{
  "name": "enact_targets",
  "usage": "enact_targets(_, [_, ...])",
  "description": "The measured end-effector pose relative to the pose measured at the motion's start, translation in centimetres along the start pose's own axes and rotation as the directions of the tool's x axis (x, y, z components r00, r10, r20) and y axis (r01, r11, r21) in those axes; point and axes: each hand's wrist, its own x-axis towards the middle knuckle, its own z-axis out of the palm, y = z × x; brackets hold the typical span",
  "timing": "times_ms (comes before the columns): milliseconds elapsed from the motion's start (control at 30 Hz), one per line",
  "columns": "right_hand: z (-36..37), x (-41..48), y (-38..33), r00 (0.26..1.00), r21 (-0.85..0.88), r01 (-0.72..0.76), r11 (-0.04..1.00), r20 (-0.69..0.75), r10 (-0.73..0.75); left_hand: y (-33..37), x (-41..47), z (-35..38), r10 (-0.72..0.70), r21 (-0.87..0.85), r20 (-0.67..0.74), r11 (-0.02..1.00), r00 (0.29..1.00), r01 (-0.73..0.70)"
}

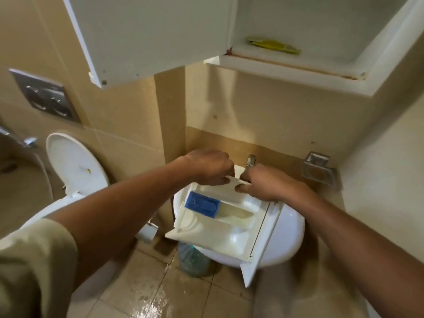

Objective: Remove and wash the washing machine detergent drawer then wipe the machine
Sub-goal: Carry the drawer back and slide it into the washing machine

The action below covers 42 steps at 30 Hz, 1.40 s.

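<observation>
The single detergent drawer (231,226) lay across the white washbasin (291,237) at lower centre, seemingly so the one tap (250,161) behind it could rinse it. The left hand (210,167) and right hand (263,182) each pinched its far edge, steadying it. One blue insert (203,204) sat inside.

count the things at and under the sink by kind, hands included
hands: 2, left hand and right hand, both gripping the drawer's far edge
detergent drawer: 1
blue insert in the drawer: 1
sink: 1
tap: 1
plastic bottle under the sink: 1
total: 7
</observation>
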Motion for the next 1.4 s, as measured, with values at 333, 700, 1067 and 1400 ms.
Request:
enact_targets(333, [6.2,4.0,1.4,0.992,0.24,-0.041,0.97,0.124,0.011,6.2,-9.7,9.4,-0.837,-0.674,-0.413,0.546,0.36,0.497])
enact_targets(700, [13.1,-2.1,-12.6,0.956,0.551,-0.146,0.822,0.292,-0.026,10.7,-26.4,17.1,-0.722,-0.832,0.482,-0.555,0.496,0.001])
enact_targets(1067, [21.2,-9.0,-39.6,0.918,0.574,-0.032,0.818,0.342,-0.203,13.9,-53.8,23.0,-0.773,-0.761,0.603,-0.631,0.196,-0.151])
enact_targets(1400, [24.5,-10.7,-61.6,0.777,0.59,0.201,0.782,0.39,-0.494,15.3,-72.6,27.2,-0.723,-0.697,0.681,-0.593,-0.113,-0.404])
